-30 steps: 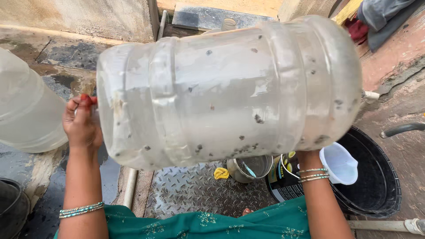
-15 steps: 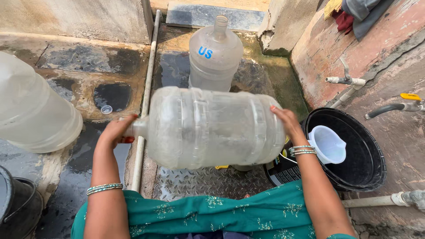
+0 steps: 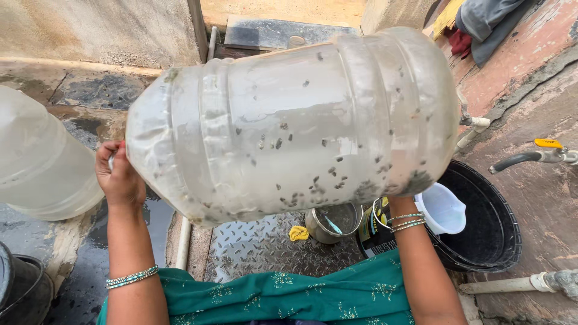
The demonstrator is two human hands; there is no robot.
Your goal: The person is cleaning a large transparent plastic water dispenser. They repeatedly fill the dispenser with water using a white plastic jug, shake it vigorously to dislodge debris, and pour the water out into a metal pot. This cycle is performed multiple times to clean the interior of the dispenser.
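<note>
Water jug (image 3: 289, 120), large, translucent, dark-speckled, lying sideways, raised above checkered metal plate (image 3: 271, 247) | left hand (image 3: 120, 177) clasping its neck end | right hand hidden behind base, grip cannot be told | black tub (image 3: 487, 235) at right.

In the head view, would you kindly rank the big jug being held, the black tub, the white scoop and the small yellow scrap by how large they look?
1. Big jug, though it is nearest the camera.
2. Black tub.
3. White scoop.
4. Yellow scrap.
</note>
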